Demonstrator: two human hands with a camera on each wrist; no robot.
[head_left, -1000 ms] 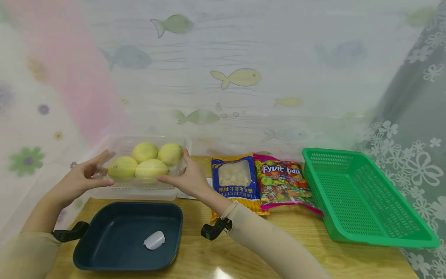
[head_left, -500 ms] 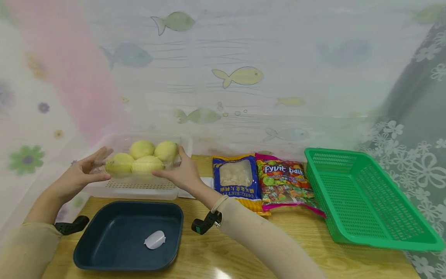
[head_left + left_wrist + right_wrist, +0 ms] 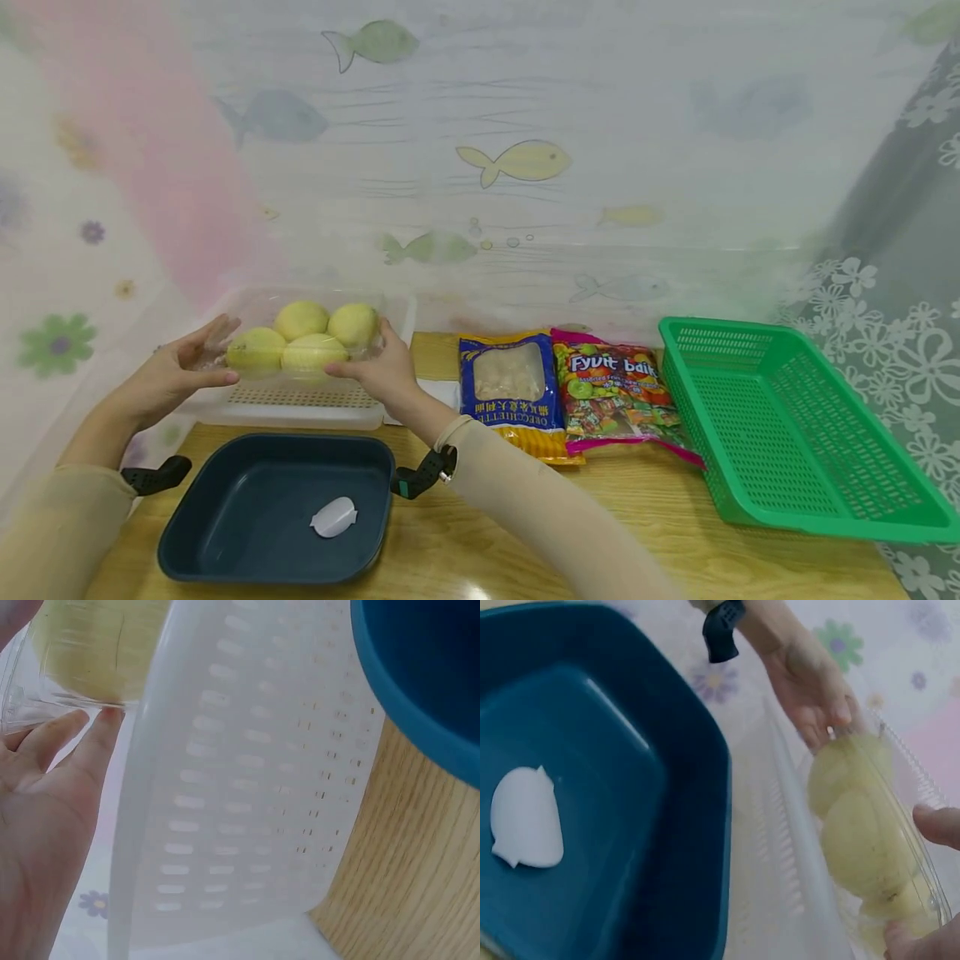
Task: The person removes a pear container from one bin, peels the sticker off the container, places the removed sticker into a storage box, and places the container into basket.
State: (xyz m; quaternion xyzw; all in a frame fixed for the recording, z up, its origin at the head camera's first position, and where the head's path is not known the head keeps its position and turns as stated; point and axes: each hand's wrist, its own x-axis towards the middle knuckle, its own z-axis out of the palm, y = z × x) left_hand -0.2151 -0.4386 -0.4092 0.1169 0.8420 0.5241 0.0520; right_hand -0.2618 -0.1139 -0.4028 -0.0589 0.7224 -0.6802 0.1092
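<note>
In the head view, a clear plastic box [image 3: 352, 354] holds several pale yellow fruits [image 3: 302, 320]. My left hand [image 3: 168, 372] grips its left end, thumb toward me. At the right end, my right hand [image 3: 387, 367] holds it with the thumb on the near side. Directly beneath is a white slotted basket [image 3: 300, 419]. The left wrist view shows left fingertips [image 3: 111, 716] touching the box's underside beside the basket wall [image 3: 225, 787]. Seen from the right wrist, the box is tilted along the basket rim [image 3: 802, 825] with both hands at its ends.
A dark blue basin [image 3: 255, 508] with a white oval piece [image 3: 334, 517] inside stands nearest me. To the right lie a blue pasta bag [image 3: 510, 383] and a fruit candy bag [image 3: 615, 387], then a green basket [image 3: 787, 442]. A patterned curtain [image 3: 525, 233] hangs behind.
Both hands have shifted the box of fruit slightly left and up over the white basket, exposing more of the basket's slotted front. The right forearm has swung left.
</note>
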